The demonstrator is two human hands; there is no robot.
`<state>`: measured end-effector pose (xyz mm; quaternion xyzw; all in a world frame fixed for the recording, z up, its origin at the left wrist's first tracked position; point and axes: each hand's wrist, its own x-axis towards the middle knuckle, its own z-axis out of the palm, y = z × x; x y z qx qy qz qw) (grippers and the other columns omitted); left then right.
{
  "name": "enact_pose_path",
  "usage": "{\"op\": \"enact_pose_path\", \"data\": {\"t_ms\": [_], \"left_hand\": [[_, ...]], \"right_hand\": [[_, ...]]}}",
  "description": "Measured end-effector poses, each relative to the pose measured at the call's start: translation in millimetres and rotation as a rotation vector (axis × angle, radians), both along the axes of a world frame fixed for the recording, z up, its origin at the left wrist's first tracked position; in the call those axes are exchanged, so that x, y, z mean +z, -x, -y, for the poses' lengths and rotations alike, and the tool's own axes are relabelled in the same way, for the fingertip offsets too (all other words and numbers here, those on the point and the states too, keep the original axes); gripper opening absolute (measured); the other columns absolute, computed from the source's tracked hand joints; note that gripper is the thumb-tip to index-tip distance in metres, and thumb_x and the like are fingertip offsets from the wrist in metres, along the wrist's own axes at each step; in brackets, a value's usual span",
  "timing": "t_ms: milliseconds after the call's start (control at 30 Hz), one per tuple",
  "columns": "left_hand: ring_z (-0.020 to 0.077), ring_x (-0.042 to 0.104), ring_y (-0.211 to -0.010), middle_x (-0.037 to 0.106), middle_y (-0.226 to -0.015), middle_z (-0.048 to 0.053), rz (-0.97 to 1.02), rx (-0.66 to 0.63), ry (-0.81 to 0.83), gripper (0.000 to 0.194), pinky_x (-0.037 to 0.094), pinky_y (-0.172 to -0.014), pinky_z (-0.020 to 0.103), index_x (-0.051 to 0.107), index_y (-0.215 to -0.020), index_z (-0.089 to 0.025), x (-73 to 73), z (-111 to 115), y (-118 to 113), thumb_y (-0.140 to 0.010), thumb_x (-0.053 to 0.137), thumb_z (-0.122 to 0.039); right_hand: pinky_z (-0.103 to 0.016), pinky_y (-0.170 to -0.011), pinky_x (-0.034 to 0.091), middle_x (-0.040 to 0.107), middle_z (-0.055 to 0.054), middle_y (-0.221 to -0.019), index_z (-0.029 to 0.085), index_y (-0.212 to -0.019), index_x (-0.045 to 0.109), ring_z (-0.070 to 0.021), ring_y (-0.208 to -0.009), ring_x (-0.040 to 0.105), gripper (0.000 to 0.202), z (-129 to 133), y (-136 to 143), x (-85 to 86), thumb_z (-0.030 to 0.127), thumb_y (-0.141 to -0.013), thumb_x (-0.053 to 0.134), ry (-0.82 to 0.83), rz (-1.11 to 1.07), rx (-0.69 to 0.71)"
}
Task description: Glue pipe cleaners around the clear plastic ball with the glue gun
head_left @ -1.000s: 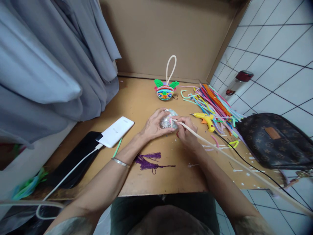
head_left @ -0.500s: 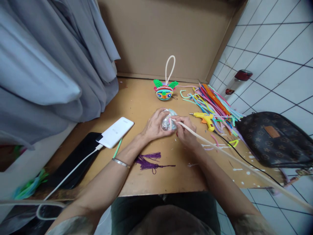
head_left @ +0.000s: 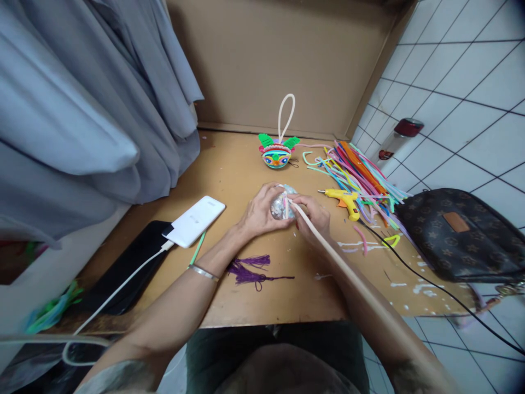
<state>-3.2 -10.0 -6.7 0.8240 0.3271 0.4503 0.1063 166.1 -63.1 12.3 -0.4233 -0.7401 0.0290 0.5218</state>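
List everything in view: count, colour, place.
Round transparent object: 1, clear, centre
Long fuzzy strip: 1, cream, centre to lower right
Animal-face ornament: 1, multicoloured, back centre
Fuzzy stems: many, mixed, back right
Glue gun: 1, yellow, near stems
Cord: 1, black, from glue gun
Thread tassels: about 2, purple, front
Flat rectangular device: 1, white, left
Slab: 1, black, under device
Cable: 1, white, from device
Patterned bag: 1, brown, right
Tiled wall: 1, white, right
Red-lidded jar: 1, clear, by wall
Draped cloth: 1, grey, left
Table: 1, brown, centre
Metal bracelet: 1, silver, left wrist
Left hand: 1, around round object
Right hand: 1, pinching strip
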Motion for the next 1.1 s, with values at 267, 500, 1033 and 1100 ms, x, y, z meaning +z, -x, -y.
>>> {"op": "enact_pose_path", "data": {"t_ms": [267,500,1033,1100], "left_hand": [[0.0307,0.06,-0.121,0.058,-0.128,0.014,0.01,0.001,0.0,0.068,0.051,-0.104,0.048,0.053,-0.124,-0.02,-0.8,-0.2,-0.7,-0.066,0.077,-0.045],[0.0303,0.06,-0.121,0.059,-0.127,0.015,0.017,-0.022,-0.026,0.066,0.052,-0.103,0.047,0.052,-0.124,-0.02,-0.5,-0.8,-0.4,-0.068,0.075,-0.046],[0.0308,0.059,-0.122,0.06,-0.128,0.013,0.028,-0.036,-0.003,0.067,0.05,-0.105,0.048,0.053,-0.124,-0.022,0.0,-1.3,-0.1,-0.067,0.077,-0.047],[0.0307,0.06,-0.121,0.06,-0.127,0.013,0.035,-0.041,-0.018,0.066,0.051,-0.104,0.048,0.054,-0.124,-0.021,0.1,-1.5,-0.3,-0.068,0.077,-0.048]], "right_hand": [[-0.033,-0.088,0.059,0.077,-0.005,-0.105,0.024,-0.096,0.066,-0.0187,-0.097,0.073,0.021,-0.7,1.6,1.9,0.035,-0.098,0.049,-0.022,0.024,-0.038],[-0.033,-0.09,0.058,0.077,-0.004,-0.105,0.024,-0.099,0.066,-0.018,-0.1,0.072,0.02,-2.2,-0.1,-1.4,0.031,-0.099,0.048,-0.068,0.035,-0.019],[-0.035,-0.088,0.059,0.077,-0.004,-0.103,0.025,-0.097,0.067,-0.0193,-0.096,0.073,0.019,-1.9,0.7,1.6,0.032,-0.098,0.05,-0.057,0.015,-0.016],[-0.035,-0.088,0.059,0.077,-0.004,-0.105,0.026,-0.098,0.066,-0.019,-0.096,0.073,0.016,-1.3,0.7,2.5,0.031,-0.098,0.05,-0.055,0.012,-0.012]]}}
